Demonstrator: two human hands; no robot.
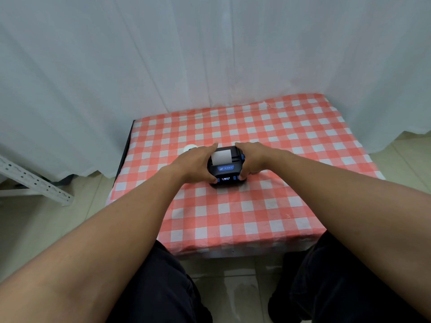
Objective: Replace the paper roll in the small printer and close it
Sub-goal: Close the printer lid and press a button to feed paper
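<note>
A small black printer (225, 170) with blue buttons and a lit front display stands near the middle of the checked table. White paper (221, 157) shows on its top, coming out of the lid area. My left hand (196, 163) grips the printer's left side, thumb at the front corner and fingers over the back. My right hand (250, 159) grips the right side the same way. A white paper roll (189, 148) lies on the cloth just behind my left hand, mostly hidden by it.
The table carries a red-and-white checked cloth (256, 206). White curtains (210, 54) hang close behind and beside it. A white perforated metal bar (35, 180) leans at the left on the floor. My knees in dark trousers sit at the table's front edge.
</note>
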